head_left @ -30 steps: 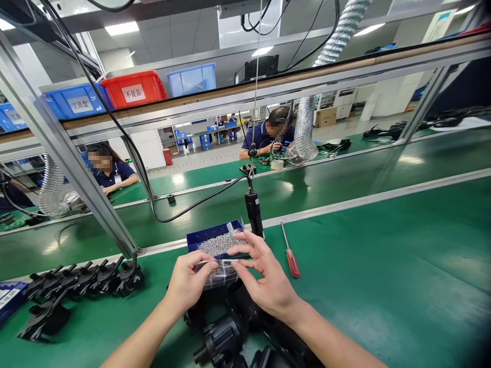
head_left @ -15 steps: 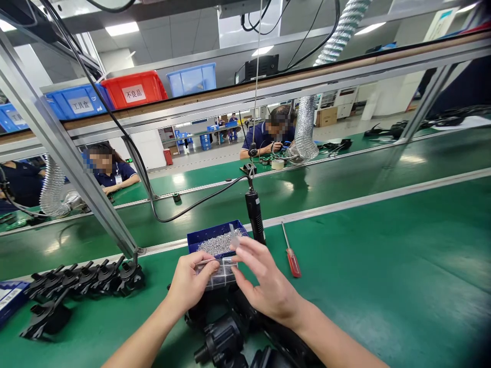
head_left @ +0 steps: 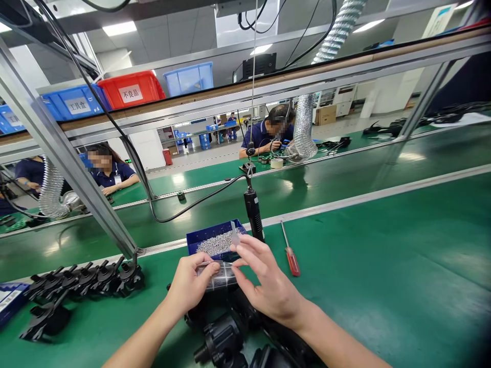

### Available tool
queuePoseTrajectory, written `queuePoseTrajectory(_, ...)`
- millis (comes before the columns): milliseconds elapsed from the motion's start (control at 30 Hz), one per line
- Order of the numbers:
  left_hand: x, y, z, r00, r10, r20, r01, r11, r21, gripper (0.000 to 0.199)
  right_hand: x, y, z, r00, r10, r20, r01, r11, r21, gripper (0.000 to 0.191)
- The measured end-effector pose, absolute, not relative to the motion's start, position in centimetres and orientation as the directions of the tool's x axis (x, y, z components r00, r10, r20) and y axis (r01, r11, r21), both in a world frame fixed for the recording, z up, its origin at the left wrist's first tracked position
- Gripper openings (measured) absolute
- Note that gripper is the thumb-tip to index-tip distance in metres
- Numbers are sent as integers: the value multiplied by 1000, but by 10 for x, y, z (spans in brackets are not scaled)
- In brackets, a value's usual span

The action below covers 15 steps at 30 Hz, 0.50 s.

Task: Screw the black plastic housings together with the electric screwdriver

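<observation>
My left hand point(head_left: 192, 281) is closed on the left end of a clear sheet with a white grid point(head_left: 223, 276), thumb on top. At the sheet's right edge, my right hand point(head_left: 264, 278) pinches with thumb and finger, and a small translucent strip point(head_left: 235, 234) stands up from its raised fingers. Just beyond both hands lies a blue box point(head_left: 194, 238) of small silver screws point(head_left: 218, 244). Black molded parts point(head_left: 224, 337) sit below the hands, partly hidden by them.
A black electric screwdriver point(head_left: 253, 212) hangs behind the box. A red-handled screwdriver point(head_left: 292, 261) lies to the right. Several black parts point(head_left: 86, 278) line up at the left, near a metal post point(head_left: 76, 153). People point(head_left: 264, 135) sit across the green bench point(head_left: 364, 255).
The sheet's right end has shifted slightly between my fingers. The view has moved a little; both hands stay nearly in place.
</observation>
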<state>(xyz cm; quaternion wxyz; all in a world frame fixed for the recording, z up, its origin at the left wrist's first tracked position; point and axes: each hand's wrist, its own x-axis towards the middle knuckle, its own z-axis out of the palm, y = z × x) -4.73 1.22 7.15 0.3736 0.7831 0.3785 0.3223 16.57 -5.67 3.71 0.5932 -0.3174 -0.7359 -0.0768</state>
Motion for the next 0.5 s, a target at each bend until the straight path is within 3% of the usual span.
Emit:
queuePoseTrajectory(100, -48, 12, 71, 512, 837, 192, 373, -418, 828, 39, 166, -59, 38, -79, 395, 915, 566, 773, -286, 96)
queuePoseTrajectory(300, -47, 12, 68, 526, 806, 272, 218, -437, 872, 28, 168, -52, 28, -18, 593, 805, 476, 713, -515, 85)
queuePoseTrajectory(367, -47, 13, 65, 459, 831, 312, 128, -410, 903, 34, 169, -49, 25, 18, 592, 806, 504, 691, -518, 84)
queuePoseTrajectory(500, -47, 16, 62, 385, 860, 334, 100, -398, 912, 24, 167, -48, 26, 29, 583, 812, 575, 655, -491, 85)
